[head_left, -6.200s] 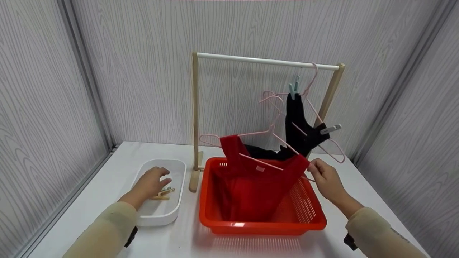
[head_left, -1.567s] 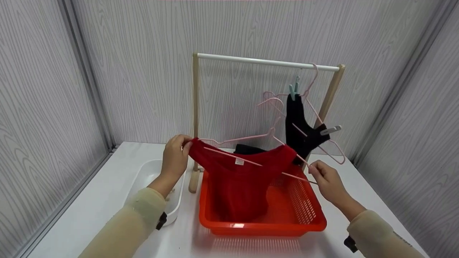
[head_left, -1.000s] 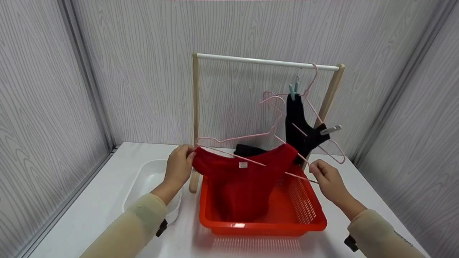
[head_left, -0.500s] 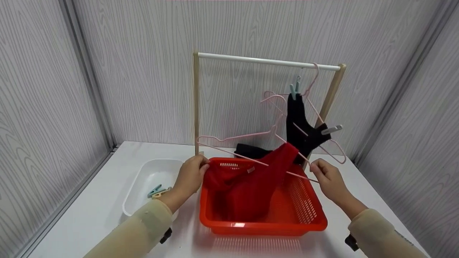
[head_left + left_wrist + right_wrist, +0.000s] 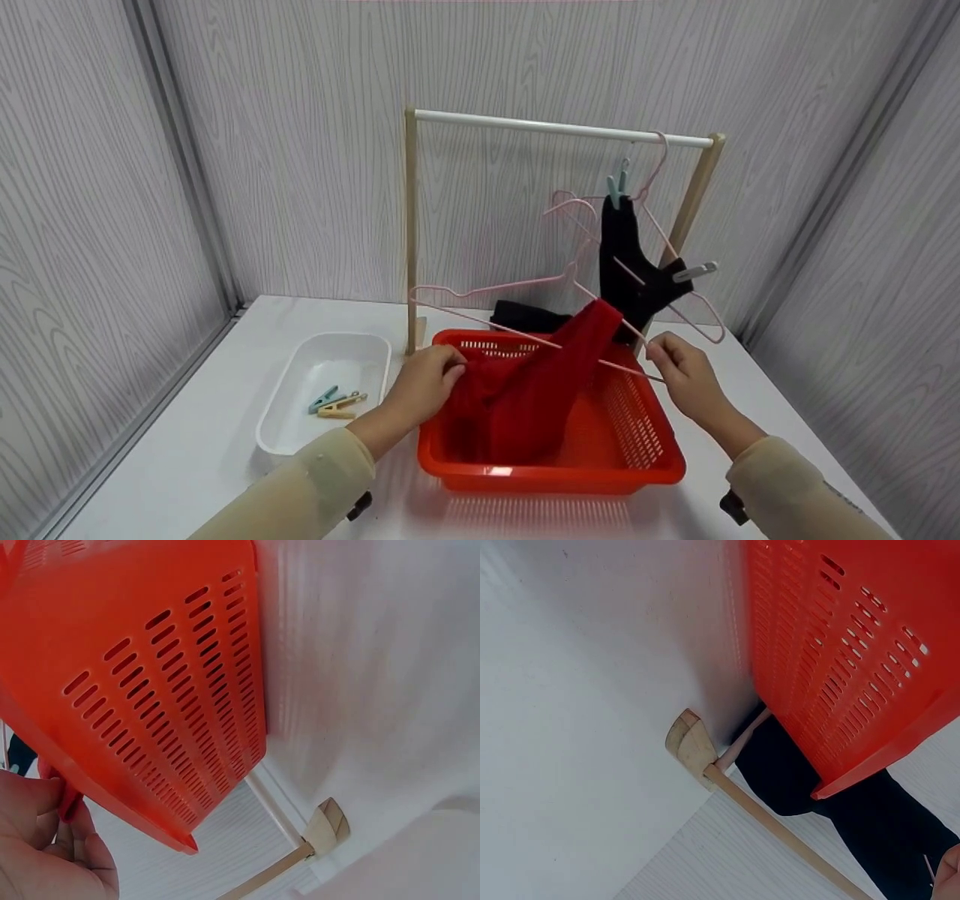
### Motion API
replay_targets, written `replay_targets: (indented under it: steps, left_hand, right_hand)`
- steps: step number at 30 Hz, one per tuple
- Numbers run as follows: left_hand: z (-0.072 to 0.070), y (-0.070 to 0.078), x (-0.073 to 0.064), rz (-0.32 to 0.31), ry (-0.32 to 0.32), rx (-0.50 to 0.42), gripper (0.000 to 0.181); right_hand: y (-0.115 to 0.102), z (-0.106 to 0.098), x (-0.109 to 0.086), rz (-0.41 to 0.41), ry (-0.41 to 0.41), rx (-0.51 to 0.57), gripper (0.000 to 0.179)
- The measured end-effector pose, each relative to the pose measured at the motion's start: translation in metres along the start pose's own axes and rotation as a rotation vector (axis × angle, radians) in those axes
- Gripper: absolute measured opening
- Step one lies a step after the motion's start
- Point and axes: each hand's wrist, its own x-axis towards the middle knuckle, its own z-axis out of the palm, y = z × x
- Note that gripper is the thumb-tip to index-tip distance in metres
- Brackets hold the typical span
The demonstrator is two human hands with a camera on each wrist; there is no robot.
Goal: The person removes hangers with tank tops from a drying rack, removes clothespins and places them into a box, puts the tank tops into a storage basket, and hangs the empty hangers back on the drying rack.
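My left hand [image 5: 424, 379] pinches one strap of a red top [image 5: 540, 409] just inside the basket's left rim; the left wrist view shows red fabric [image 5: 69, 804] between thumb and fingers. The top's other strap is looped over the right arm of a pink hanger [image 5: 517, 286], and its lower part hangs in the red basket [image 5: 551, 480]. With my right hand [image 5: 682, 371] I grip that hanger's right end, keeping it tilted above the basket. The hanger's left arm is bare. Only a sliver of my right hand [image 5: 949, 877] enters the right wrist view.
Behind the basket stands a rack with a white bar [image 5: 525, 125]. From it a black garment [image 5: 619, 240] hangs on another pink hanger, with a light-blue clothespin [image 5: 615, 193] and a grey clothespin [image 5: 696, 271]. A white tray [image 5: 322, 360] at left holds clothespins [image 5: 339, 409].
My left hand left the tray and raised the left strap beside the hanger's left end. Since then it has lowered the strap rightward into the basket. My right hand has stayed on the hanger.
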Motion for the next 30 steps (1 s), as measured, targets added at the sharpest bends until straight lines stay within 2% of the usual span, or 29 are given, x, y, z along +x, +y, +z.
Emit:
replay_targets:
  steps: [3,7,16,21,26,30]
  left_hand:
    - [0.002,-0.001,-0.001,0.032,-0.015,0.035,0.008]
    - [0.004,-0.002,-0.002,0.083,-0.001,0.071,0.01]
    - [-0.003,0.007,0.001,0.081,0.035,0.031,0.013]
    - [-0.009,0.012,0.005,0.128,0.093,0.029,0.013]
    - [-0.016,0.018,0.01,0.149,0.152,0.029,0.012]
    - [-0.022,0.021,0.017,0.207,0.218,0.041,0.013]
  right_hand:
    - [-0.001,0.001,0.001,0.011,-0.002,0.0,0.015]
    - [-0.003,0.001,0.001,0.02,-0.006,0.003,0.015]
    - [-0.002,0.002,0.002,0.001,-0.004,0.007,0.015]
    - [-0.002,0.002,0.001,-0.002,-0.015,0.011,0.015]
    - [-0.001,0.002,0.001,0.0,-0.014,0.006,0.015]
    - [0.0,0.003,0.001,0.005,-0.012,0.009,0.014]
